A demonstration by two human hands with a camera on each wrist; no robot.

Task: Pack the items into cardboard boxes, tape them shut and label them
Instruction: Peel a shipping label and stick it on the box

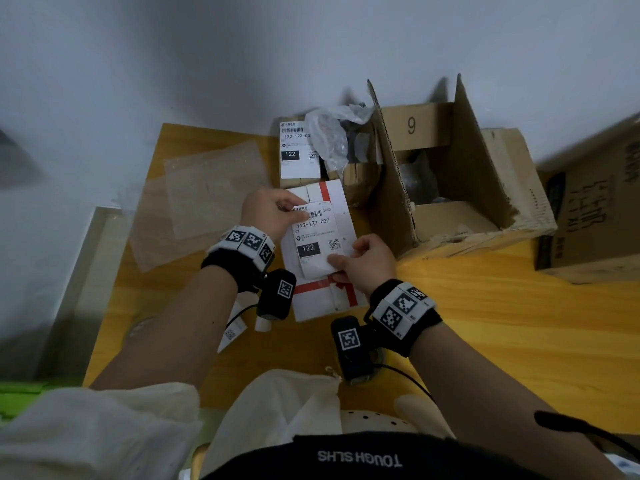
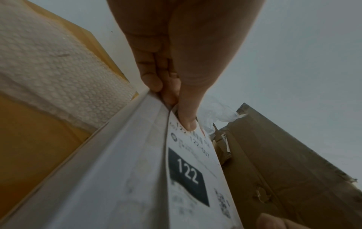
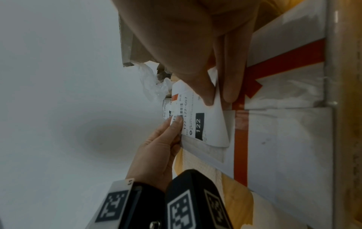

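Note:
A white shipping label (image 1: 315, 237) marked 122 hangs just over a white box with red tape (image 1: 323, 299) in the middle of the wooden table (image 1: 485, 306). My left hand (image 1: 272, 211) pinches the label's far left corner (image 2: 188, 124). My right hand (image 1: 363, 261) pinches its near right corner (image 3: 213, 96), which curls up off the box (image 3: 284, 124). Behind the white box lies a smaller cardboard box (image 1: 299, 152) bearing the same kind of label.
A large open cardboard box (image 1: 446, 188) numbered 9 stands to the right, another carton (image 1: 588, 209) beyond it. Crumpled clear plastic (image 1: 329, 136) lies at the back. Bubble wrap sheets (image 1: 207, 192) cover the table's left part. Paper scraps (image 1: 235, 330) lie under my left wrist.

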